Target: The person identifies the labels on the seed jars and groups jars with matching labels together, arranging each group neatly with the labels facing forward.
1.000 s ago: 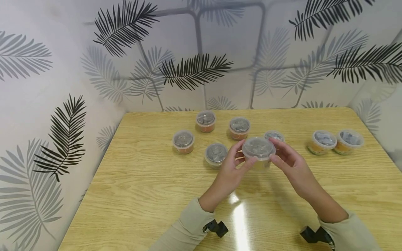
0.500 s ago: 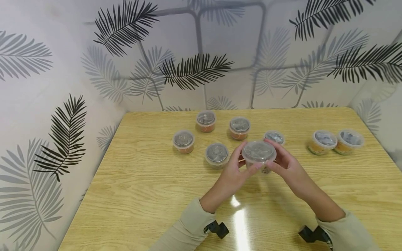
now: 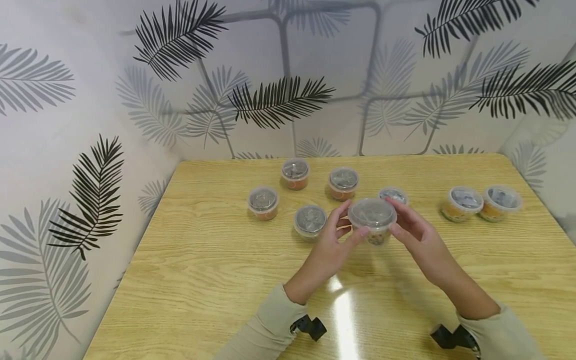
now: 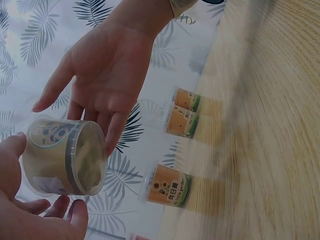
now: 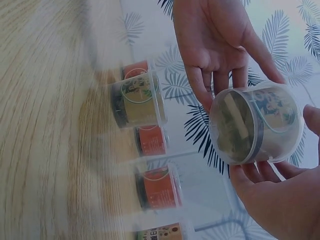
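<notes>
Both hands hold one clear lidded plastic tub [image 3: 372, 214] above the table. The left hand [image 3: 330, 245] grips its left side and the right hand [image 3: 425, 245] its right side, thumbs towards me. In the left wrist view, the tub [image 4: 50, 160] shows a printed label and a dark band near its base. Through the bottom of the tub [image 5: 275, 125] in the right wrist view, something pale and strip-like shows inside. Just left of the left hand stands a similar tub [image 3: 310, 222]. Behind the right hand's fingers another tub [image 3: 394, 194] is partly hidden.
On the wooden table [image 3: 193, 280] stand three tubs with reddish labels: a back one [image 3: 295, 175], a middle one [image 3: 343, 184] and a left one [image 3: 263, 202]. Two orange-and-green tubs [image 3: 463, 204] stand close together at right. A patterned wall [image 3: 324, 120] borders the table's back.
The held tub dipped slightly towards me half a second ago and is now raised again, with more of its front side showing than one second ago. The standing tubs have not moved.
</notes>
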`<state>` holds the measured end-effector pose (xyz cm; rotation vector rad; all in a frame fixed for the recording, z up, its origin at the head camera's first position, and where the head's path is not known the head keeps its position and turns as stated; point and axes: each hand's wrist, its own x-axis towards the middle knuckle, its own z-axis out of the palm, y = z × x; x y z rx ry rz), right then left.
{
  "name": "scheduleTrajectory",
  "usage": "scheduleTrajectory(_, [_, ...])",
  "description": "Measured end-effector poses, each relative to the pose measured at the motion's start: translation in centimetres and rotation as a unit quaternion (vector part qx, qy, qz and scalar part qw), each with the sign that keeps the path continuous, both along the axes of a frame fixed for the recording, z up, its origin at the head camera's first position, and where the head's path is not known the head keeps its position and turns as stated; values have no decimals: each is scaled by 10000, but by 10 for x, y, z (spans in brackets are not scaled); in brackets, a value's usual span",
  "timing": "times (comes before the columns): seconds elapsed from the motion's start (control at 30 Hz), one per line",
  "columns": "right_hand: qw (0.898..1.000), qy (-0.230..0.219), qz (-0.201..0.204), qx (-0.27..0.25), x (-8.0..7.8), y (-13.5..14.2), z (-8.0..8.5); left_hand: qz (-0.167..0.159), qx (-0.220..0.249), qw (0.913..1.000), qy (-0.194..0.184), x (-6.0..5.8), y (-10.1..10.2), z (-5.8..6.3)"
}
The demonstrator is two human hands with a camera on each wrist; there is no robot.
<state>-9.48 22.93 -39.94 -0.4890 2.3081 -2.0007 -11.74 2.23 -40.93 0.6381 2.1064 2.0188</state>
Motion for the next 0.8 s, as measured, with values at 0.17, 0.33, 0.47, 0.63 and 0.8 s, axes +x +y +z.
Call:
scheduleTrajectory(0.17, [9998, -7, -195, -39, 2, 0, 0, -142, 184, 9997, 15, 5, -2, 12])
scheduleTrajectory(0.33, [9991, -38, -224, -363, 1, -1, -1, -181, 196, 9996, -58, 11, -5, 26])
scheduleTrajectory(0.47, [9980, -61, -191, -604, -1, -3, -4, -177, 207, 9996, -48, 12, -5, 28])
scheduleTrajectory(0.63, [9977, -113, 27, -669, -3, -5, -7, -200, 118, 9997, 51, 12, -5, 25])
scheduleTrajectory(0.8, [9972, -108, 158, -726, -4, -6, -8, -204, 23, 9998, 14, 13, -4, 25])
